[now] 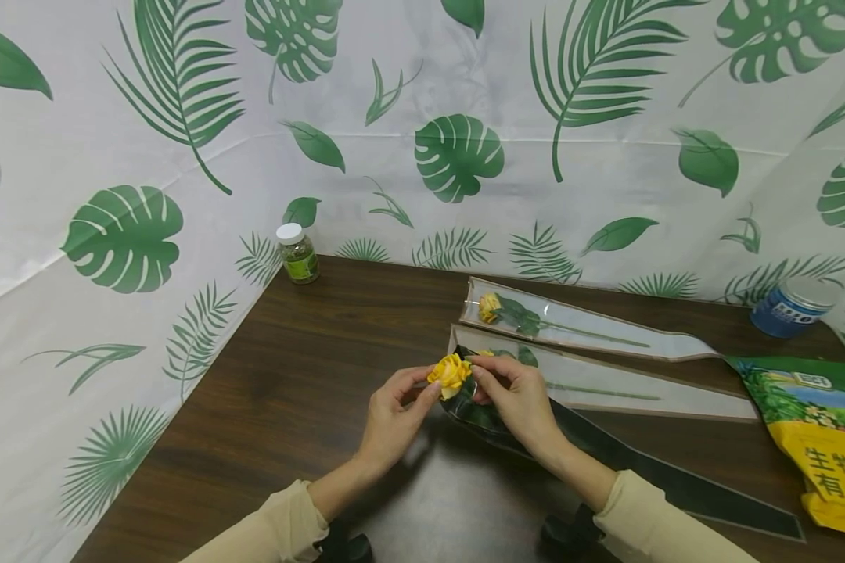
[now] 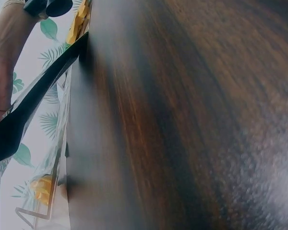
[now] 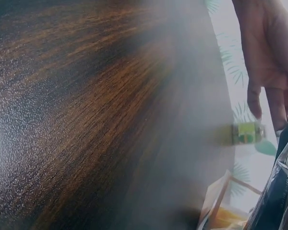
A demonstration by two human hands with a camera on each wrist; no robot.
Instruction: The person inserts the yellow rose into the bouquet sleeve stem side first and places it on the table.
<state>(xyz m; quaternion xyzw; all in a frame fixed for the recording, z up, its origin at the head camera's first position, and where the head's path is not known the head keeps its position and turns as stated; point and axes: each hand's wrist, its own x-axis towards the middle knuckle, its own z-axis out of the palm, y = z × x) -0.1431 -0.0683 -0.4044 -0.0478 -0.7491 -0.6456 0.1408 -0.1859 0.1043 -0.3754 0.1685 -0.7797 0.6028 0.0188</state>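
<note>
A yellow rose (image 1: 451,375) pokes out of the open end of a long black flower sleeve (image 1: 648,461) with a clear film front. My left hand (image 1: 390,418) pinches the rose's bloom from the left, thumb and fingertips at its petals. My right hand (image 1: 517,395) grips the sleeve by its mouth, just right of the bloom; its fingertips partly hide the leaves inside. In the right wrist view, the left hand (image 3: 271,48) reaches down to the dark sleeve (image 3: 273,201). The rose's stem is hidden.
Behind lie two pale sleeves, a far one (image 1: 584,335) and a nearer one (image 1: 605,395), each holding a yellow rose. A jar (image 1: 298,254) stands back left, a blue can (image 1: 792,309) back right. A green-and-yellow bag (image 1: 817,438) lies on the table (image 1: 324,344) at right.
</note>
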